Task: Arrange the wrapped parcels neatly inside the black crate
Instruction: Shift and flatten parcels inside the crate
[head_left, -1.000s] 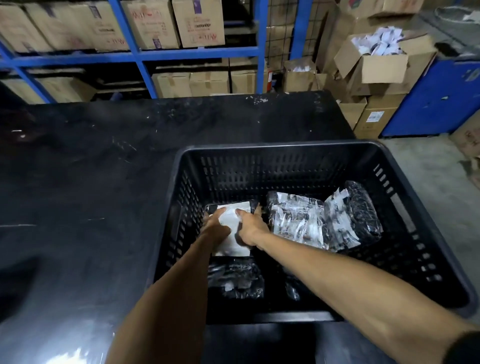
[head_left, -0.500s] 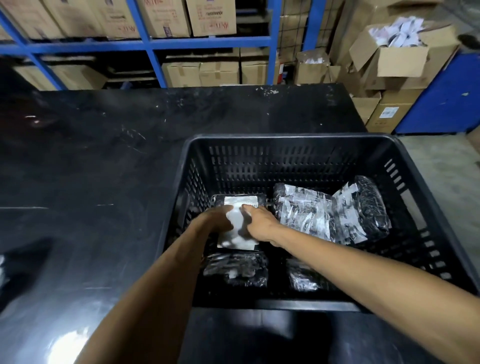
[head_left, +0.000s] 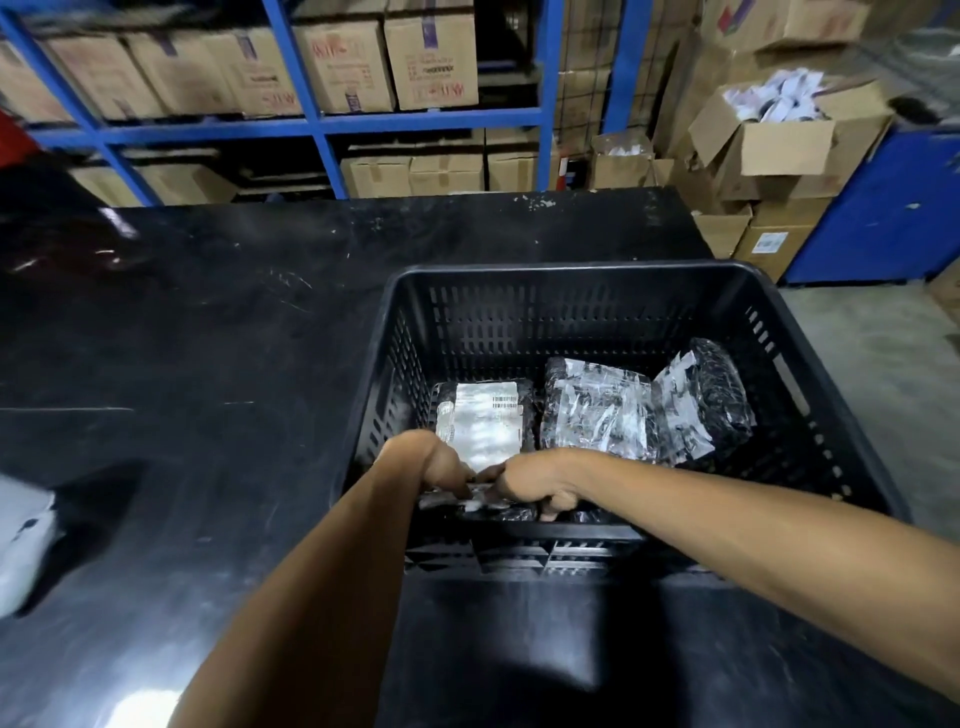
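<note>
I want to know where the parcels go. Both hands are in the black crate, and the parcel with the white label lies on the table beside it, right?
Not quite. Both hands, left and right, are in the crate, but the labelled parcel lies inside the crate too, near its left wall, not on the table. The head view shows it.

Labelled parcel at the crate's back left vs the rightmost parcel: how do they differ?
The labelled parcel lies flat on the floor of the black crate; the rightmost parcel is tilted, leaning on the middle parcel. The labelled parcel shows one smooth white label with a barcode; the rightmost parcel shows crinkled white paper beside bare black wrap. The labelled parcel lies just beyond both hands; the rightmost parcel sits well clear of them. Both have dark, shiny plastic wrap.
</note>
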